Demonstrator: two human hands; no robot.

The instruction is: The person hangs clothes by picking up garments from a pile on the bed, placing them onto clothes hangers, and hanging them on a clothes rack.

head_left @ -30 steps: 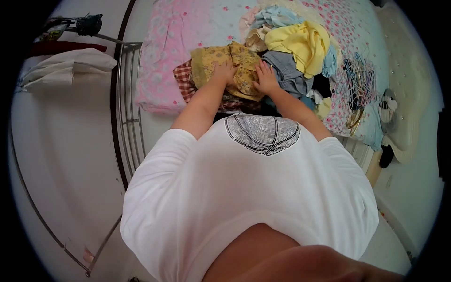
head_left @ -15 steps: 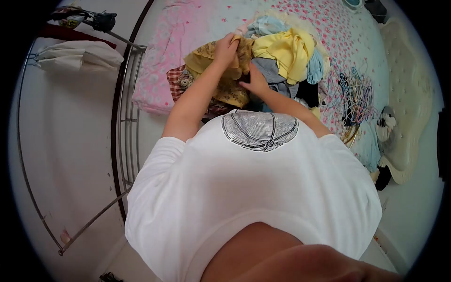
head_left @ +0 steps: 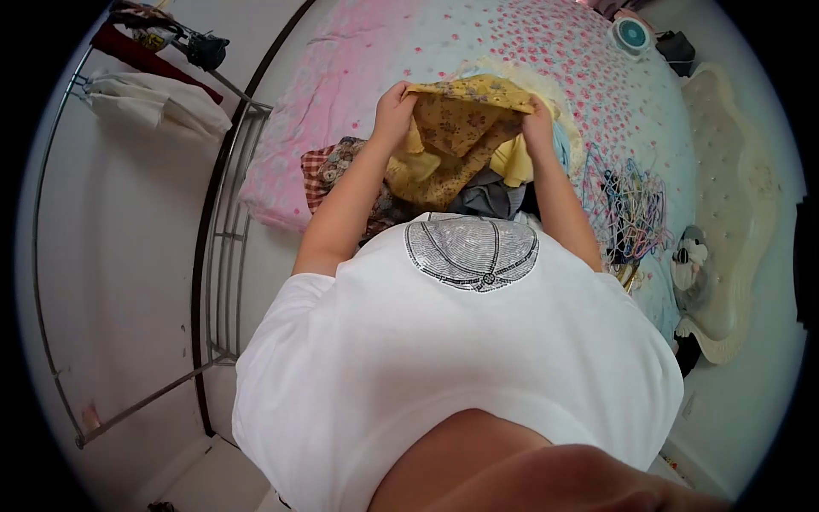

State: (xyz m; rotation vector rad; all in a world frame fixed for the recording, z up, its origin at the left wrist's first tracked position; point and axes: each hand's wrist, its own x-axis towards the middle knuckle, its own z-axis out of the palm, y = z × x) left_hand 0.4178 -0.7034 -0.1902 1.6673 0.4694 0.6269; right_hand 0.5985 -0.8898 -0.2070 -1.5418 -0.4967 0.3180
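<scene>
A yellow garment with a small flower print (head_left: 465, 124) is stretched between my two hands above a pile of clothes. My left hand (head_left: 394, 113) is closed on its left upper corner. At the right upper corner my right hand (head_left: 537, 128) grips the same edge. The cloth hangs down in folds, so its kind is hard to make out. Under it lie a plain yellow piece of clothing (head_left: 514, 160) and a grey one (head_left: 490, 196), both partly covered. A red checked cloth (head_left: 316, 175) sits left of my left forearm.
The pile rests on a bed with a pink and pale flowered sheet (head_left: 341, 51). Tangled hangers (head_left: 633, 213) lie to the right, near the cream headboard (head_left: 734, 213). A small fan-like object (head_left: 632, 34) is at the far right. A metal rack (head_left: 230, 247) stands left.
My hands have moved apart, the right one farther right and up. The bunched flowered garment is now spread between them, covering much of the plain yellow clothing.
</scene>
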